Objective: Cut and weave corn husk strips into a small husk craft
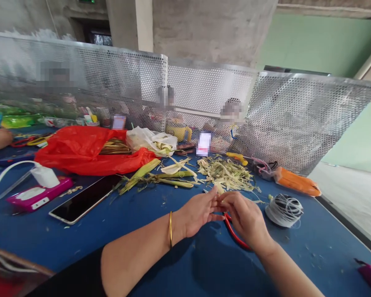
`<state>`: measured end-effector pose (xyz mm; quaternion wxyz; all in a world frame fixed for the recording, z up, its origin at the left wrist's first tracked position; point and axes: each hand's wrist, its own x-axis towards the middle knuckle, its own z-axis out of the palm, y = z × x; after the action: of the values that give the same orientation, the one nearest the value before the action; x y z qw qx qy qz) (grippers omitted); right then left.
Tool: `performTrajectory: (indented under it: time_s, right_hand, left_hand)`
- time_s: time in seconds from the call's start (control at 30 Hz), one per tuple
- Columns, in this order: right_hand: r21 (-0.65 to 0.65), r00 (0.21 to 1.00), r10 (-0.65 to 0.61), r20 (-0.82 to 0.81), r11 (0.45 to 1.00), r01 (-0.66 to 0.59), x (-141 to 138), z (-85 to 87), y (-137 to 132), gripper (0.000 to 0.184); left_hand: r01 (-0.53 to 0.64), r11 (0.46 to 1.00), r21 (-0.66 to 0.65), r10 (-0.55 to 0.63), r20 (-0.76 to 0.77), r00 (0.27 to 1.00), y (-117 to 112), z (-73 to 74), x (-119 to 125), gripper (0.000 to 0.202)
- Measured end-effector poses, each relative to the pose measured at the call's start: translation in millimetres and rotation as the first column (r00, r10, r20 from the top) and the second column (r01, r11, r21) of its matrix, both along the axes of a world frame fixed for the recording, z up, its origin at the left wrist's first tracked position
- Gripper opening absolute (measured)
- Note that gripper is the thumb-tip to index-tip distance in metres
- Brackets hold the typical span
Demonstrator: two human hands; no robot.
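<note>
Over the blue table [148, 235] my two hands meet at the fingertips. My left hand [199, 210], below a gold bangle, pinches with thumb and forefinger while its lower fingers stay extended. The curled fingers of my right hand [245, 216] close on the same spot. A pale scrap of corn husk [220, 189] pokes out between them, mostly hidden by the fingers. Scissors with red handles [235, 233] lie beneath my right hand, their blades largely covered. Just beyond are a heap of shredded husk [227, 173] and longer husk strips [160, 177].
To the right stand a spool of white thread [284, 210] and an orange packet [297, 181]. On the left lie a phone [86, 200], a magenta power strip [40, 194] and a red plastic bag [77, 150]. A perforated metal screen [210, 86] runs behind; people sit beyond it.
</note>
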<state>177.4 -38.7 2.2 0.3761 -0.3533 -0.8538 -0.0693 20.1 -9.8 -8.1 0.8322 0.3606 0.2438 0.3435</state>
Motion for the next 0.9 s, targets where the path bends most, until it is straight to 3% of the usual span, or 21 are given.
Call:
performTrajectory:
  time_s: [0.1,0.2,0.47,0.63,0.9]
  right_hand:
    - [0.019,0.982,0.065,0.177,0.997,-0.069,-7,-3.8,-1,0.017]
    - [0.024,0.958,0.073,0.278,0.996,-0.083,-11,-5.0,-2,0.018]
    - [0.055,0.937,0.075,0.340,0.994,-0.099,-16,-2.9,-5,0.019]
    - [0.062,0.911,0.065,0.407,0.993,-0.098,-21,-3.6,-11,0.020]
    - [0.016,0.865,0.091,0.494,0.993,-0.114,-32,-0.8,-17,0.024]
  left_hand:
    - [-0.003,0.999,-0.036,0.004,0.045,0.999,5,-1.5,-2,0.020]
    - [-0.070,0.996,-0.052,0.068,-0.040,0.997,6,-0.1,-3,0.014]
    - [-0.253,0.964,-0.079,0.239,-0.151,0.959,5,12.4,-4,0.021]
    - [-0.360,0.931,-0.060,0.353,-0.104,0.930,15,15.4,-10,0.021]
    - [-0.290,0.946,-0.147,0.298,0.032,0.954,19,18.3,-13,0.022]
